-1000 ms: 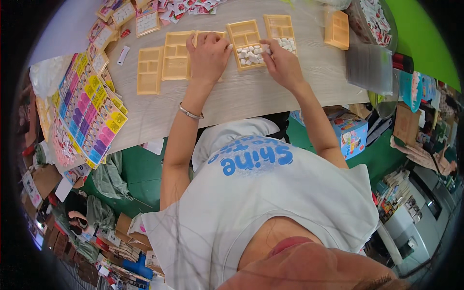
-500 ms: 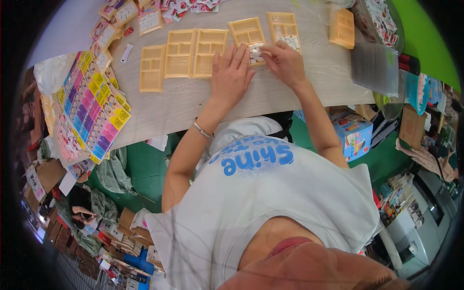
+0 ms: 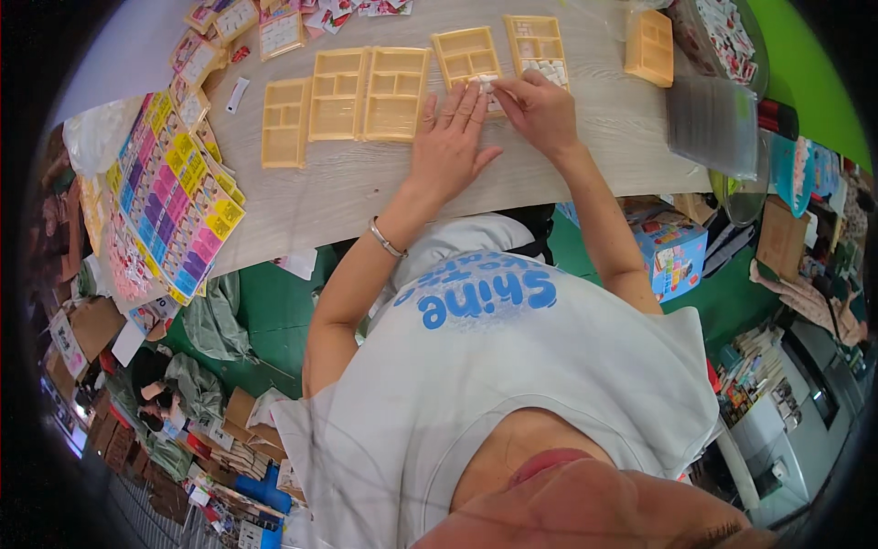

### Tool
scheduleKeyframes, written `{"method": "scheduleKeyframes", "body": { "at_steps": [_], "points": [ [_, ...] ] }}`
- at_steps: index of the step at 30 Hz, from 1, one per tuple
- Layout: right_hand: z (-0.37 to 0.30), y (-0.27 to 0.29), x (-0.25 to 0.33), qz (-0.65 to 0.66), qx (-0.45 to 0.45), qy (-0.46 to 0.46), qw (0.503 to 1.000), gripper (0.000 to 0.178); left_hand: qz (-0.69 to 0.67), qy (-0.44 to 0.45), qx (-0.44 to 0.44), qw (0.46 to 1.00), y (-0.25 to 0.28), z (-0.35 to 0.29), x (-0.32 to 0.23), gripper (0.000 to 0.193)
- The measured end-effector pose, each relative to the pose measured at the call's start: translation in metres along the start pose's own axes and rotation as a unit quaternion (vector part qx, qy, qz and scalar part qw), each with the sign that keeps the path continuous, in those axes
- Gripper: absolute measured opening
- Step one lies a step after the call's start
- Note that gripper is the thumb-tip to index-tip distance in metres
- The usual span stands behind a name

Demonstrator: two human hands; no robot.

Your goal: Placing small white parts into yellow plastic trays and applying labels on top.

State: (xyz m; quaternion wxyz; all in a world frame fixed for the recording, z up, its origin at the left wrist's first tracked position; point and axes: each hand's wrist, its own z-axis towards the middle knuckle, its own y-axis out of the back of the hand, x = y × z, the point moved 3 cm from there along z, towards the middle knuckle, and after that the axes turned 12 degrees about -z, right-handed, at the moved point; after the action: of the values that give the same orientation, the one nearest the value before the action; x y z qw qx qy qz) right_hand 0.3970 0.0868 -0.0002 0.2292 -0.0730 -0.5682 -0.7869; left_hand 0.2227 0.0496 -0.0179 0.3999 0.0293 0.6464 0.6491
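Note:
My left hand [image 3: 451, 137] lies with fingers stretched forward over the near part of a yellow compartment tray [image 3: 465, 44], its thumb spread out to the right. Small white pieces [image 3: 485, 82] show at its fingertips in that tray. My right hand [image 3: 541, 112] is bent over the same tray's right edge, thumb and forefinger closed in a pinch beside the white pieces. What sits between those fingertips is hidden. Just right of it stands another yellow tray [image 3: 533, 39], with several white pieces [image 3: 551, 71] in its near compartment.
To the left stand three more yellow trays [image 3: 285, 123], their compartments bare. Another tray [image 3: 649, 50] stands at the right, by clear plastic covers [image 3: 713, 128] and a bowl of small packets [image 3: 727, 41]. Colourful printed sheets [image 3: 178, 197] overhang the table's left edge. Filled trays [image 3: 279, 35] lie far left.
My left hand has shifted slightly right, and its thumb has spread away from the fingers. My right hand stays pinched at the tray, its fingertips a little higher.

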Motion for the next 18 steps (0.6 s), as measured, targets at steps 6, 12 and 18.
{"method": "scheduleKeyframes", "body": {
  "at_steps": [6,12,18],
  "points": [
    [-0.001,-0.002,-0.001,-0.019,0.014,-0.001,1.0,0.011,0.007,0.021,-0.004,1.0,0.002,-0.001,0.0,0.078],
    [0.004,-0.006,-0.004,-0.041,0.024,-0.018,0.999,0.009,-0.002,0.021,-0.008,1.0,0.001,-0.001,-0.001,0.083],
    [0.012,0.008,0.004,-0.036,0.036,-0.042,0.998,0.009,-0.031,0.035,-0.025,0.999,-0.001,-0.005,0.0,0.091]
  ]
}}
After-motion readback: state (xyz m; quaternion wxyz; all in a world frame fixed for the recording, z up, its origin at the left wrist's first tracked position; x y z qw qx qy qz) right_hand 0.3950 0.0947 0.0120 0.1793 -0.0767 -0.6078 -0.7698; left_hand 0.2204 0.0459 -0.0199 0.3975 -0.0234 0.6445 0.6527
